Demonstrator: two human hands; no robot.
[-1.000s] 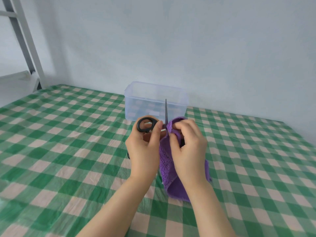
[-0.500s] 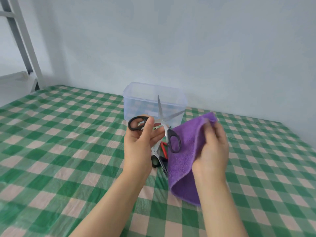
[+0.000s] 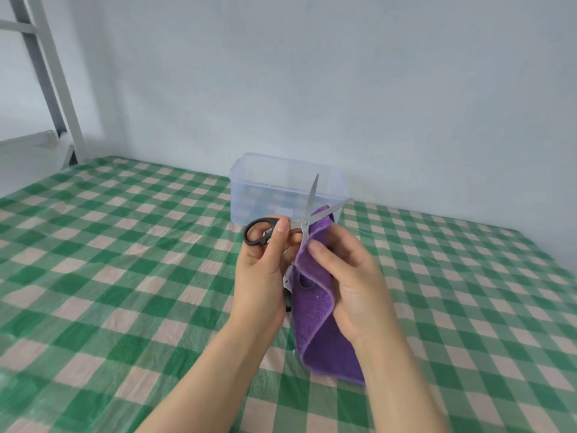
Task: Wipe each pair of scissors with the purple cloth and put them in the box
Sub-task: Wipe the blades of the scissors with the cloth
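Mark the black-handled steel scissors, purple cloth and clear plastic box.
black-handled steel scissors [image 3: 310,203]: head view, upright blade.
purple cloth [image 3: 324,348]: head view, lower fold.
clear plastic box [image 3: 259,201]: head view, front wall.

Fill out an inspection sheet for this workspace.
Surface: green checked tablecloth under clear film.
Job's things: black-handled scissors raised, blades apart; purple cloth folded round the lower handle; clear plastic box behind, lidless.
Clutter: dark item, mostly hidden behind the left hand, cannot identify.
Grippers: left hand grips the upper scissor handle; right hand pinches the cloth.
Cables: nothing seen.
Surroundings: pale wall; grey metal ladder at left.
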